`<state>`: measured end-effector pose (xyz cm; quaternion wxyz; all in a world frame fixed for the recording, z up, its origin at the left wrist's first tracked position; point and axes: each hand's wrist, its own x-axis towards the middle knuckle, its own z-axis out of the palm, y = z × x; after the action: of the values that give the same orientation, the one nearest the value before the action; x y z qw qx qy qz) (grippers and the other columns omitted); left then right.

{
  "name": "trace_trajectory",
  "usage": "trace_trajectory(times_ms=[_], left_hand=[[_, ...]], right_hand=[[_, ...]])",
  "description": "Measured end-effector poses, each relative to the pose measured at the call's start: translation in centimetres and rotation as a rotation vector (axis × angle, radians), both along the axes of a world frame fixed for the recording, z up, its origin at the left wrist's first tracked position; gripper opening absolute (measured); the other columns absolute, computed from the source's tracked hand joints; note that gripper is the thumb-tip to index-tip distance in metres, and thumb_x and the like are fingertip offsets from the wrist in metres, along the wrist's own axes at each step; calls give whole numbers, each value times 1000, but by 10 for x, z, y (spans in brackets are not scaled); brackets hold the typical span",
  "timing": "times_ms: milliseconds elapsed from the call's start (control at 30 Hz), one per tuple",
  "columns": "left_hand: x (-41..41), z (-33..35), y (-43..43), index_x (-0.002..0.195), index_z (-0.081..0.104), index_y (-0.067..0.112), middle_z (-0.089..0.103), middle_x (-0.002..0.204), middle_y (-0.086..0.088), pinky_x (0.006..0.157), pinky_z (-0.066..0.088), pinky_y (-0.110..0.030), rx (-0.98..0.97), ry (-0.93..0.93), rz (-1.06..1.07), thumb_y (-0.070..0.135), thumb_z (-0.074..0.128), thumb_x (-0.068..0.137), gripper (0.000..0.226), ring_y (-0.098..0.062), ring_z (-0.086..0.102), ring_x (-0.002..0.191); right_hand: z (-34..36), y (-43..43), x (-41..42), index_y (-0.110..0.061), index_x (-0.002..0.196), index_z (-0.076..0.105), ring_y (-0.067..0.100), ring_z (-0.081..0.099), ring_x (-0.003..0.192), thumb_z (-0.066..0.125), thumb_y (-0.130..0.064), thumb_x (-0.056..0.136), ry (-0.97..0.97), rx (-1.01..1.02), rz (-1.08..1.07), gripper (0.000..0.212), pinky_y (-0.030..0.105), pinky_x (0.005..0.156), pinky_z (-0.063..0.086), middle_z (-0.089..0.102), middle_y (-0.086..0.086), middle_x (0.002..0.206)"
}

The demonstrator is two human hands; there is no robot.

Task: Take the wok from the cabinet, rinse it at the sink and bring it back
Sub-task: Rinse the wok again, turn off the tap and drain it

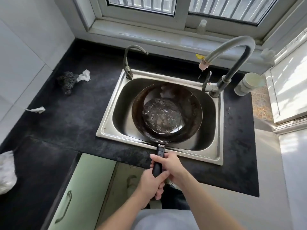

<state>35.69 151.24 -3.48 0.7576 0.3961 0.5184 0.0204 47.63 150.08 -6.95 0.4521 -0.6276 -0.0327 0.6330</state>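
A sunlit barred window (182, 7) above a black countertop (66, 117), white tiled wall (25, 47) at left.

One camera is sitting on the person's head. It is looking forward and down, almost straight onto the steel sink (219, 130), from close by its front edge. The sink is filling the middle of the wide picture. The window (181, 14) is showing behind the sink, the black counter (74, 105) left of it, and a green cabinet door (83, 188) below its front left corner.
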Motion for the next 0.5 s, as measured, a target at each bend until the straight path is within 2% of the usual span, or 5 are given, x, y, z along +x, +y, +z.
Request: trace_trajectory(times_ms=[67, 167, 300, 400, 500], left_hand=[[-1, 4, -5, 78, 50, 4, 40, 49, -4, 35, 29, -21, -13, -11, 26, 15, 63, 93, 23, -16, 34, 34], [-3, 9, -8, 75, 45, 5, 38, 47, -4, 36, 28, -20, -22, -22, 59, 16, 64, 93, 28, -16, 32, 32], [-13, 14, -6, 78, 45, 4, 38, 47, -5, 35, 29, -20, 10, -38, 48, 16, 65, 92, 27, -16, 33, 32], [-24, 14, -7, 80, 47, 4, 39, 48, -5, 35, 28, -21, 40, -45, 31, 17, 66, 91, 26, -17, 33, 32], [-31, 14, -8, 78, 48, 3, 40, 47, -5, 35, 29, -22, 63, -53, 7, 18, 66, 91, 27, -17, 35, 33]], right_hand=[[3, 2, -7, -6, 75, 59, 21, 65, 54, 81, -13, 83, 8, 6, -43, 24, 34, 62, 59, 63, 8, 62], [7, 8, -17, -8, 77, 52, 16, 50, 41, 74, -9, 89, 134, 54, -154, 25, 33, 58, 58, 50, 5, 55], [15, 15, -27, -10, 78, 50, 16, 44, 37, 70, -7, 91, 226, 71, -225, 25, 30, 48, 52, 45, 5, 54], [18, 16, -34, -12, 70, 48, 15, 46, 40, 69, -7, 92, 274, 61, -246, 31, 29, 50, 52, 47, 4, 55], [21, 17, -42, -12, 71, 48, 11, 43, 40, 69, -6, 93, 261, 47, -270, 30, 26, 46, 49, 47, 2, 55]])
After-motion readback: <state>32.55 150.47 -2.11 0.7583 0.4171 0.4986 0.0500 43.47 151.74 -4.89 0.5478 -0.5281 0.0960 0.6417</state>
